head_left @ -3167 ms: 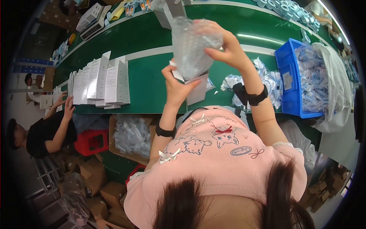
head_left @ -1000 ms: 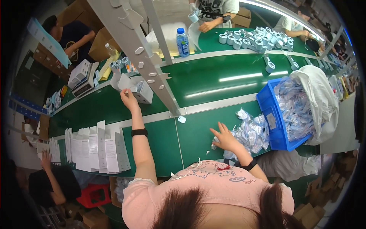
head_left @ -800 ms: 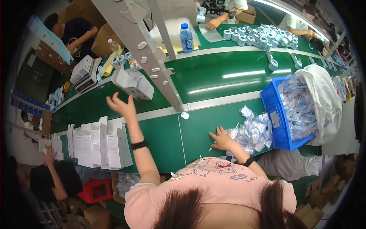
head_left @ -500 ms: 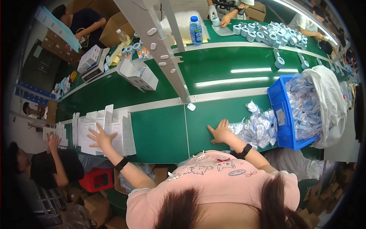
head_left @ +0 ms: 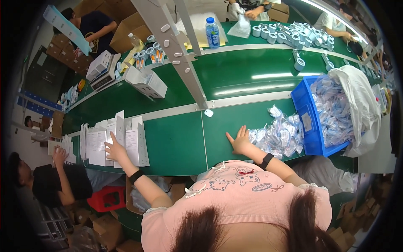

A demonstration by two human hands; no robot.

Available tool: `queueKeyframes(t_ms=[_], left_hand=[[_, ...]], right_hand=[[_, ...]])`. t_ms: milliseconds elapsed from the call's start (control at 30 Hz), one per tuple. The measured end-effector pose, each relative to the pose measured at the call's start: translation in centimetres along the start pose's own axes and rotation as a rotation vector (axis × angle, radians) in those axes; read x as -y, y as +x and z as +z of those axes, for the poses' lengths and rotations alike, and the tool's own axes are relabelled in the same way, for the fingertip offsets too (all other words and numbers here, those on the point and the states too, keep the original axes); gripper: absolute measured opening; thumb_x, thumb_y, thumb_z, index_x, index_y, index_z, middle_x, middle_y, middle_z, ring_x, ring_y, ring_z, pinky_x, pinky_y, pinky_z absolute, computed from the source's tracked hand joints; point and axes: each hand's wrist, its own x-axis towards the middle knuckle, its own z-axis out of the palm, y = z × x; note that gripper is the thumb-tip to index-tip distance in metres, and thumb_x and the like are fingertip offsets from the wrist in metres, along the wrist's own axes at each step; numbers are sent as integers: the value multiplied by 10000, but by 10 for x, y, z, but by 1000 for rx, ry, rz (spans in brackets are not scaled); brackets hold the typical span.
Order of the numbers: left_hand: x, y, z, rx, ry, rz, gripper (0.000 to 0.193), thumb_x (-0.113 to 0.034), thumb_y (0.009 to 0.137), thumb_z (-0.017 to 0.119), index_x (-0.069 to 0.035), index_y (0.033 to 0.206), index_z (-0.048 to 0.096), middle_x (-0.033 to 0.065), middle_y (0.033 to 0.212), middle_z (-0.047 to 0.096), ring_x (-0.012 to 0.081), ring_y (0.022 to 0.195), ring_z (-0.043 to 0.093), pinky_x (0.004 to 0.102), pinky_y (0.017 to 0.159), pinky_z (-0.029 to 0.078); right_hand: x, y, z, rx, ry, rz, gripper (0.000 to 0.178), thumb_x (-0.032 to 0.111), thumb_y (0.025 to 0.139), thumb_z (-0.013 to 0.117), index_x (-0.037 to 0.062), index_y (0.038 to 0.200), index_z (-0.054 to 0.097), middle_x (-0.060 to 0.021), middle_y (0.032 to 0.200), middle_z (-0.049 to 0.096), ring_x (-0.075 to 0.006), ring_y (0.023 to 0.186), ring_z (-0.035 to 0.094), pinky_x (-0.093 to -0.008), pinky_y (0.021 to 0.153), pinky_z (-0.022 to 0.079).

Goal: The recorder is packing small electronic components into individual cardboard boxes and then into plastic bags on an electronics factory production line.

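Observation:
My left hand [head_left: 116,152] is over a row of white cardboard boxes [head_left: 98,147] at the left of the green table. Its index finger reaches along one box, the other fingers are apart, and nothing is gripped in it. My right hand [head_left: 240,142] rests on the table with fingers spread, just left of a loose heap of small clear bags [head_left: 282,135] with white and pale blue contents. The right hand's fingers hold nothing.
A blue bin [head_left: 307,122] full of similar bags stands to the right, a white sack [head_left: 360,110] over its side. A metal post [head_left: 178,50] rises beyond the table's far rail. A small white tag [head_left: 208,113] lies near its foot. A co-worker [head_left: 54,178] sits at the left.
My left hand has shifted slightly right over the boxes, and its fingers are less spread. The right hand stays beside the bags. Across the table, a co-worker's hands have lifted a clear bag.

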Motion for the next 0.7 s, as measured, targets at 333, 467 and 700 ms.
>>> queueKeyframes(t_ms=[333, 467, 700], left_hand=[[-58, -154, -98, 289, -189, 694, 727, -71, 713, 604, -225, 1342, 275, 238, 1278, 368, 362, 1050, 470, 484, 835, 384], [-107, -209, -46, 264, -57, 775, 750, -194, 721, 641, -255, 1348, 235, 245, 1237, 403, 375, 1012, 497, 481, 790, 419], [-151, -248, -46, 597, -364, 979, 806, -335, 698, 672, -115, 1340, 236, 224, 1116, 442, 357, 935, 514, 436, 743, 447]], right_hand=[[-2, -1, 3, -30, -35, 9, 976, 522, 679, 629, 247, 1391, 21, -426, 1291, 127, -568, 1214, 97, -611, 954, 148], [3, -2, 1, -16, -66, 22, 945, 514, 697, 614, 265, 1390, 23, -403, 1306, 144, -562, 1216, 103, -612, 952, 152], [-2, -3, 7, -95, -56, 11, 928, 497, 693, 626, 264, 1391, 62, -399, 1297, 176, -561, 1211, 126, -595, 958, 166]])
